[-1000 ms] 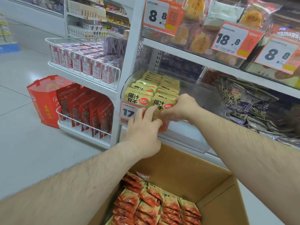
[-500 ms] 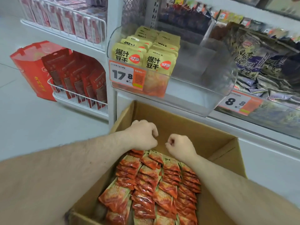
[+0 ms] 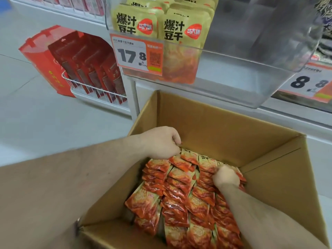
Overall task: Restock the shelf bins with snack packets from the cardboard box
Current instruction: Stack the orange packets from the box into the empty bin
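An open cardboard box [image 3: 224, 123] on the floor holds several rows of orange-red snack packets [image 3: 179, 200]. My left hand [image 3: 161, 142] is at the far left end of the rows, its curled fingers closed on the top edges of packets there. My right hand [image 3: 226, 177] is pushed down into the packets at the far right, fingers curled round some of them. Above the box hangs a clear plastic shelf bin [image 3: 242, 72], with yellow packets [image 3: 181, 29] standing in its left part and its right part bare.
A price tag reading 17.8 [image 3: 136, 54] is fixed on the bin's front. To the left, a white wire basket [image 3: 93, 90] holds red packs beside a red bag [image 3: 41, 58] on the floor. Another bin with an 8.8 tag [image 3: 309, 83] is at the right.
Both hands have dropped from the shelf bin into the box and now close on packets at the far end of the rows. The view has tilted down toward the box.
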### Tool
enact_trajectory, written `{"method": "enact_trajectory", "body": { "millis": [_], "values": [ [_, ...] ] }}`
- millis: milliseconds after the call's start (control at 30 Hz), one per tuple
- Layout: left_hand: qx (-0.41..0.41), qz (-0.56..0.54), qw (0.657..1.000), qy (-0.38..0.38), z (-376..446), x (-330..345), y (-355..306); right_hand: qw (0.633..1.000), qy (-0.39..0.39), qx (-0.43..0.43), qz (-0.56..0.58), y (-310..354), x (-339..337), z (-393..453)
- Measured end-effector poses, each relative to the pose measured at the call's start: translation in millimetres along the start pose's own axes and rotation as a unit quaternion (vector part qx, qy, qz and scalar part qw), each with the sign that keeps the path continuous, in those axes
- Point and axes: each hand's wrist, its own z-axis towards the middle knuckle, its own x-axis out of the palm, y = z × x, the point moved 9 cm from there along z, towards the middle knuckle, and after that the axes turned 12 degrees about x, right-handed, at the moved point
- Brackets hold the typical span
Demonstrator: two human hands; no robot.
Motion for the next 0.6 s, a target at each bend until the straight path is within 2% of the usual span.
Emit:
{"method": "enact_trajectory", "body": {
  "millis": [100,200,267,333,433,467,533,600],
  "values": [
    [-0.023,-0.053,0.998,0.0,-1,8,5,0.994,-0.053,-0.04,0.091,7,-18,-5],
    [-0.091,-0.142,0.986,0.015,-6,17,18,0.973,-0.095,-0.069,0.198,20,-53,-23],
    [-0.167,-0.208,0.963,0.037,-13,24,29,0.953,-0.101,-0.062,0.28,28,-81,-40],
    [-0.227,-0.306,0.924,0.047,-18,32,37,0.925,-0.091,-0.075,0.362,39,-106,-67],
    [-0.256,-0.462,0.849,0.029,-16,41,39,0.878,-0.081,-0.198,0.429,63,-136,-126],
    [-0.25,-0.489,0.835,0.026,-15,42,35,0.861,-0.081,-0.251,0.434,68,-142,-148],
    [-0.223,-0.505,0.833,0.015,-12,42,27,0.836,-0.083,-0.344,0.419,74,-146,-182],
    [-0.206,-0.483,0.851,-0.01,-11,41,26,0.821,-0.082,-0.389,0.411,70,-140,-194]
  ]
}}
